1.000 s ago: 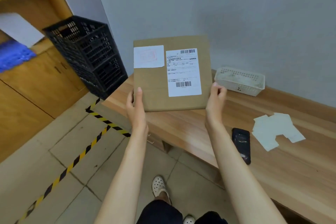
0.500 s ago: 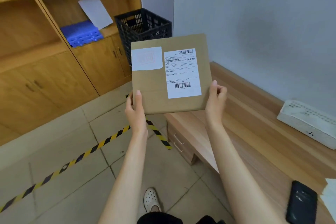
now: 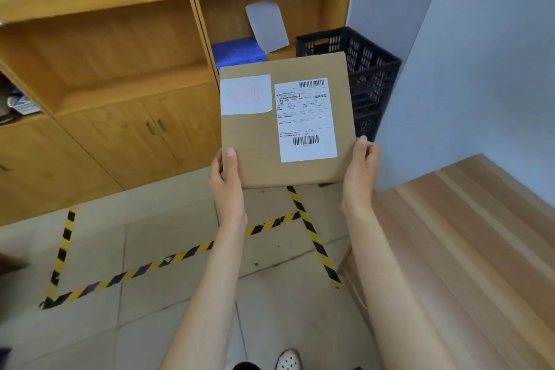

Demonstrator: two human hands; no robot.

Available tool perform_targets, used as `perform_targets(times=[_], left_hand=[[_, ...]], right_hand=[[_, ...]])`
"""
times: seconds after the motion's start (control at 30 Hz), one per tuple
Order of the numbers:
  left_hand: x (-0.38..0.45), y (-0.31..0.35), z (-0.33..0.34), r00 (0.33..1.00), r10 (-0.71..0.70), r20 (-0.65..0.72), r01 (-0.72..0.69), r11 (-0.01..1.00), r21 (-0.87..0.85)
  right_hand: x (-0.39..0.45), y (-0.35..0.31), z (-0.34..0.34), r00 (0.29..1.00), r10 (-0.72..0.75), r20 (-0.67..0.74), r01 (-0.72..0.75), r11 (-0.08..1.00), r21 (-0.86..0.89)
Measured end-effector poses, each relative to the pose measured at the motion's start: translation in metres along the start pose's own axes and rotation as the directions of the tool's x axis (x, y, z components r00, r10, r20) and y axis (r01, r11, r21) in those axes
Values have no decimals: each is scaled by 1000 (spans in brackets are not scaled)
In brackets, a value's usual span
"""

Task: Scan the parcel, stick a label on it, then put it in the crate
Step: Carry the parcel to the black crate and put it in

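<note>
A flat brown cardboard parcel (image 3: 255,144) is held up in front of me, face toward the camera. It carries a white shipping label with barcodes (image 3: 306,120) on the right and a smaller white label (image 3: 245,94) at its upper left. My left hand (image 3: 225,177) grips the parcel's lower left corner and my right hand (image 3: 359,168) grips its lower right edge. Behind the parcel, against the wall, stands a stack of black slatted crates (image 3: 369,75), partly hidden by it.
A wooden shelf-and-cupboard unit (image 3: 120,99) fills the left, with a blue crate (image 3: 237,52) and a grey sheet (image 3: 267,27) on a shelf. A wooden table (image 3: 468,249) lies at right. Yellow-black floor tape (image 3: 150,267) marks the tiles.
My view has swung left, away from the table and toward the shelves and black crates. The phone, basket and loose labels have left view. Both hands keep the same hold on the parcel.
</note>
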State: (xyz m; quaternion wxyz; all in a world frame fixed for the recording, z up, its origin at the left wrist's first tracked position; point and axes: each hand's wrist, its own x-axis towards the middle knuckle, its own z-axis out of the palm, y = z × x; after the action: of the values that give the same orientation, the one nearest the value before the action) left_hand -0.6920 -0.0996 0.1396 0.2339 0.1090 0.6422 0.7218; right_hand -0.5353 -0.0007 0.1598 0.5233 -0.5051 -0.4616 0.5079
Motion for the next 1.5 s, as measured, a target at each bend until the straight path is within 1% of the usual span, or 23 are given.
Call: perform_targets(times=[0.2, 0.37, 0.6, 0.77, 0.97, 1.23, 1.5], left_hand=[[57, 4, -14, 995, 39, -95, -39, 999, -2], [100, -2, -9, 988, 72, -139, -71, 997, 16], [177, 0, 20, 977, 81, -198, -77, 997, 28], [244, 12, 55, 966, 88, -243, -82, 996, 37], [322, 21, 93, 958, 107, -266, -103, 994, 29], [413, 33, 117, 954, 126, -270, -126, 992, 19], [537, 52, 137, 972, 115, -205, -122, 992, -23]], right_hand=[[22, 9, 64, 997, 16, 72, -17, 1000, 7], [54, 19, 104, 993, 28, 118, -27, 1000, -8], [122, 25, 169, 988, 36, 152, -35, 999, -9], [187, 17, 221, 982, 7, 188, 0, 999, -34], [259, 17, 281, 975, -33, 220, 43, 998, -41], [321, 15, 358, 972, -65, 224, 67, 998, -2], [385, 15, 455, 977, -102, 188, 104, 995, 1]])
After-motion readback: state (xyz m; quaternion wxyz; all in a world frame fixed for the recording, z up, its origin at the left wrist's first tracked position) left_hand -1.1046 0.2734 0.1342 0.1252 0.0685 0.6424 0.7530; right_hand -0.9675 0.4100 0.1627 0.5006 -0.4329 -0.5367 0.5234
